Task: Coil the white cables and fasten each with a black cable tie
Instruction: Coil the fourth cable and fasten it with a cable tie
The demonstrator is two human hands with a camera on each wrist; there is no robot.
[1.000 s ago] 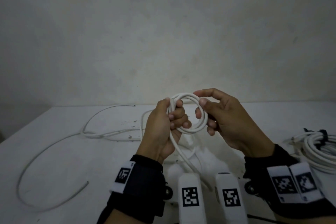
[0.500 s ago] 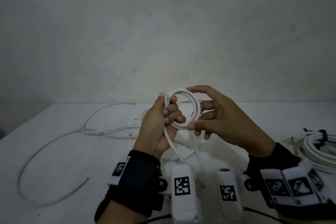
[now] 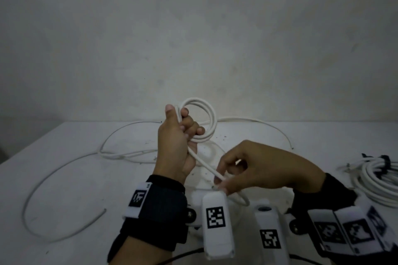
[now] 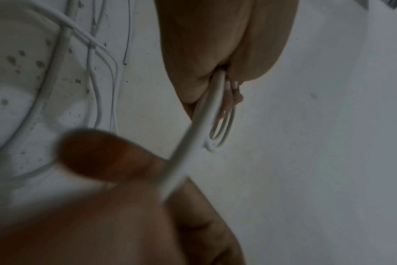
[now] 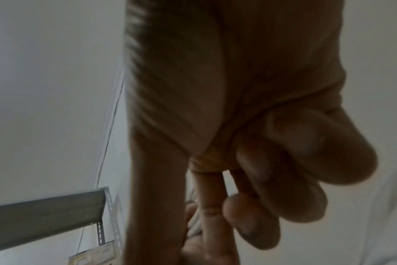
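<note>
Head view: left hand (image 3: pixel 175 146) grips coil (image 3: pixel 202 122); right hand (image 3: pixel 254 168) apparently pinches trailing cable (image 3: pixel 204 164) below.

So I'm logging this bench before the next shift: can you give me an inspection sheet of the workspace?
Surface: white table, specked with dark bits.
Job's things: small coil in the left hand; finished bundle with black ties at right.
Clutter: nothing seen.
Grippers: left hand grips the coil; right hand pinches its trailing strand.
Cables: loose white cables lie uncoiled.
Surroundings: plain wall.
</note>
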